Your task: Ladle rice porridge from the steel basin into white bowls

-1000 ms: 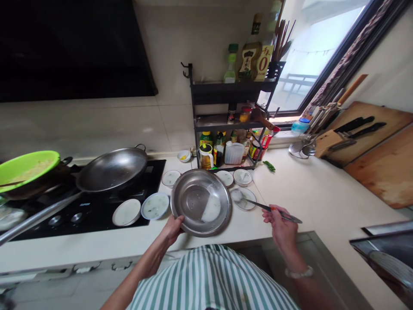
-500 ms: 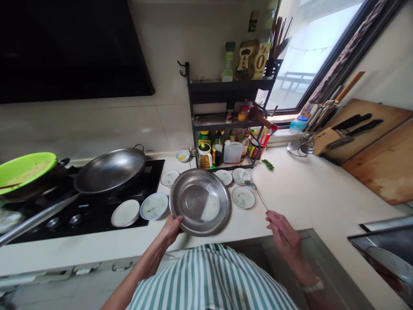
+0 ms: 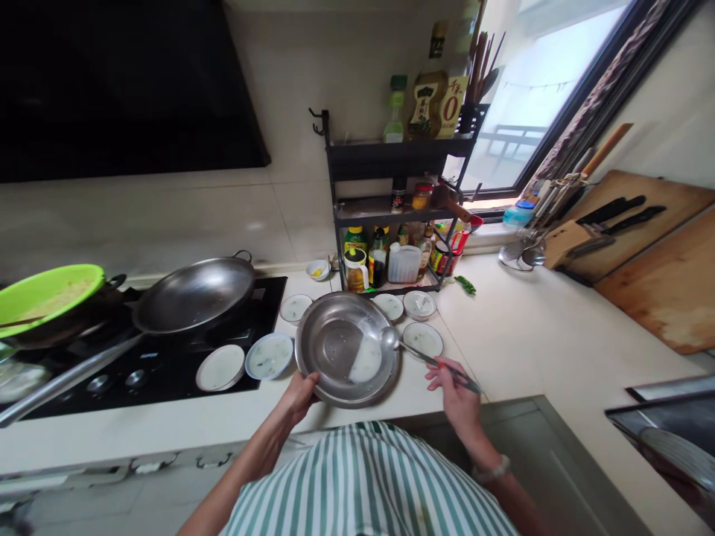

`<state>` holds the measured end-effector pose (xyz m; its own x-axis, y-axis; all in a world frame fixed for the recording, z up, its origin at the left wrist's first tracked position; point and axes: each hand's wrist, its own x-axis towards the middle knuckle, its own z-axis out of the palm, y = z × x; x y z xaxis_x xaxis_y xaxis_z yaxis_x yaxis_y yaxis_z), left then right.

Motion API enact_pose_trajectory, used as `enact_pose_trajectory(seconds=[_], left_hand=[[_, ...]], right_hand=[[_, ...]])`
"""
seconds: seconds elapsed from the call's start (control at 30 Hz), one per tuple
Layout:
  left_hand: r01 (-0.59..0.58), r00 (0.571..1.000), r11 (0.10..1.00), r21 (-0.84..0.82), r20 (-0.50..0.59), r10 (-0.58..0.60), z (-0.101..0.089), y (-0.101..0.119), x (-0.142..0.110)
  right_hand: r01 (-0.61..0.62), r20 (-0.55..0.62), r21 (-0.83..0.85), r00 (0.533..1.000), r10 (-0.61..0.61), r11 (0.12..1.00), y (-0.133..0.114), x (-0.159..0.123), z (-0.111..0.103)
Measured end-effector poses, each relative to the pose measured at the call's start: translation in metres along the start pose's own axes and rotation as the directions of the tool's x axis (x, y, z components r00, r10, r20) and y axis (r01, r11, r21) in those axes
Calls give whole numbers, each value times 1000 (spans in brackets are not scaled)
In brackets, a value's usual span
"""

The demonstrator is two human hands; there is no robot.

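Observation:
My left hand (image 3: 300, 394) grips the near rim of a tilted steel basin (image 3: 335, 350) on the counter, with white liquid pooled at its right side. My right hand (image 3: 455, 387) is closed on the handle of a metal spoon (image 3: 416, 353). The spoon's bowl hangs over the basin's right rim. Several small white dishes ring the basin: one (image 3: 422, 339) just right of it, two (image 3: 418, 304) behind, one (image 3: 269, 356) with pale liquid at its left.
A steel wok (image 3: 193, 294) and a green bowl (image 3: 48, 290) sit on the black hob (image 3: 161, 365) at left. A black rack of sauce bottles (image 3: 391, 216) stands behind. Knife block (image 3: 570, 242) and wooden boards (image 3: 664, 275) lie at right; a sink (image 3: 670, 439) at the near right.
My right hand has swung the spoon left, from the small dish on the right to over the basin's right rim. My left hand has kept its grip on the basin.

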<state>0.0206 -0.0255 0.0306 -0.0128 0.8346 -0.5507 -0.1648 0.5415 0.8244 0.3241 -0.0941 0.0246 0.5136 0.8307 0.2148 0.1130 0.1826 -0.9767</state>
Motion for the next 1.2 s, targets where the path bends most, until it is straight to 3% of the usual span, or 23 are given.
enact_pose_trajectory(seconds=[0.2, 0.3, 0.37, 0.47, 0.57, 1.03, 1.2], left_hand=[[1, 1000, 1000, 6, -3, -1, 2, 0, 0], [2, 1000, 1000, 12, -17, -2, 3, 0, 0], [-6, 1000, 1000, 11, -4, 6, 3, -1, 2], [-9, 1000, 1000, 4, 17, 9, 0, -2, 4], [-2, 1000, 1000, -2, 6, 2, -1, -3, 4], [-6, 1000, 999, 34, 9, 6, -1, -2, 6], [9, 1000, 1000, 12, -11, -8, 3, -6, 3]], right_hand=[[167, 273, -64, 951, -143, 984, 14, 5, 35], [160, 329, -58, 935, -132, 985, 20, 6, 42], [85, 296, -66, 953, -62, 994, 23, 4, 44], [-81, 146, -31, 986, 85, 996, 27, 3, 43], [-194, 29, 76, 981, 192, 978, 26, 6, 41], [-217, -39, 191, 973, 229, 957, 7, 7, 27], [-278, -64, 146, 955, 290, 949, 16, 4, 15]])
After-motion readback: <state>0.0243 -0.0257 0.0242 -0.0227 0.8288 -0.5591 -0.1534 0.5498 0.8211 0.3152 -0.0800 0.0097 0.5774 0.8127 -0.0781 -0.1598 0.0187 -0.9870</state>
